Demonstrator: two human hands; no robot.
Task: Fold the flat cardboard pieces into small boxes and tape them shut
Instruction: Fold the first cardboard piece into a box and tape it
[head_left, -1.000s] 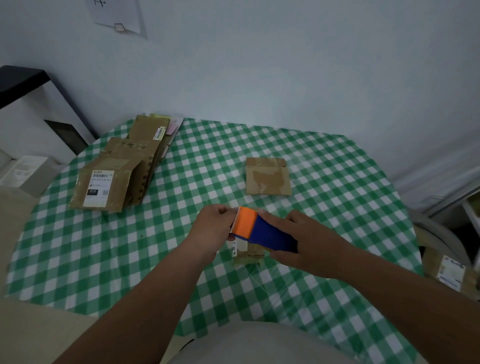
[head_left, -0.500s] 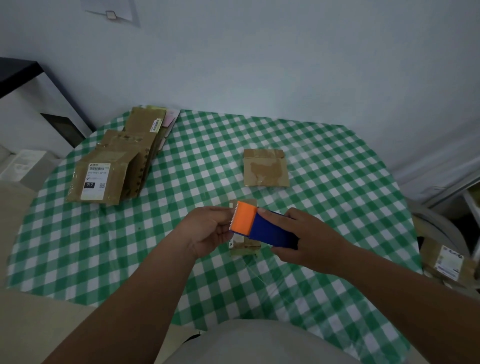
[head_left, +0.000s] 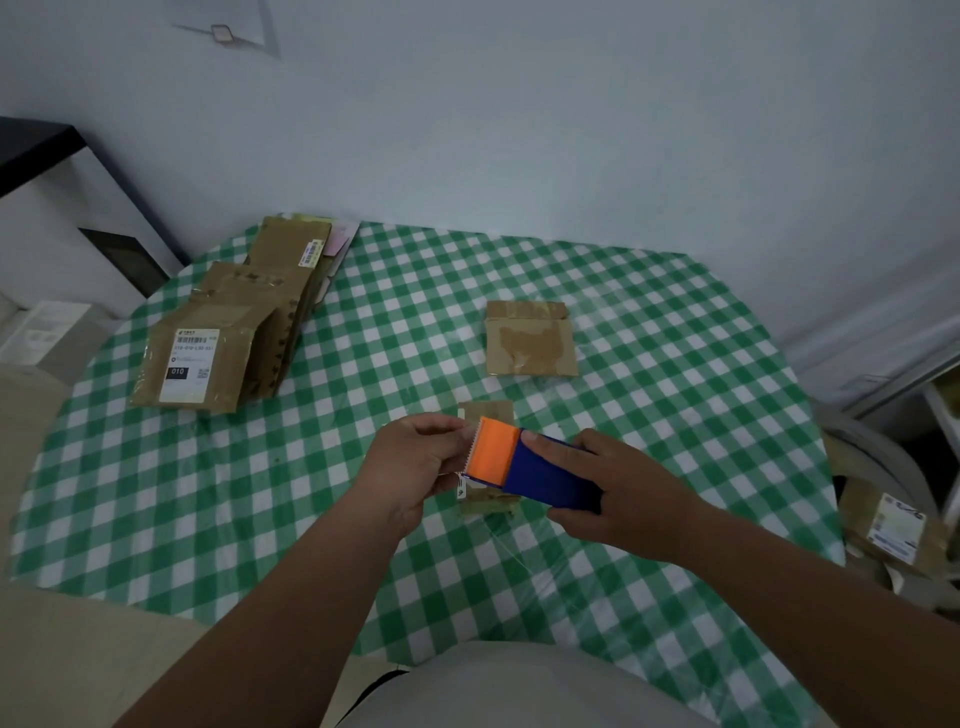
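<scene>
head: I see right hand (head_left: 618, 488) clamped round the blue-and-orange tape dispenser (head_left: 524, 467) | left hand (head_left: 415, 462) pinching at its toothed orange end | small box (head_left: 485, 501) on the checked tabletop (head_left: 363, 467) beneath both | flat cardboard piece (head_left: 530, 340) beyond | cardboard stack (head_left: 228, 332) far left
</scene>
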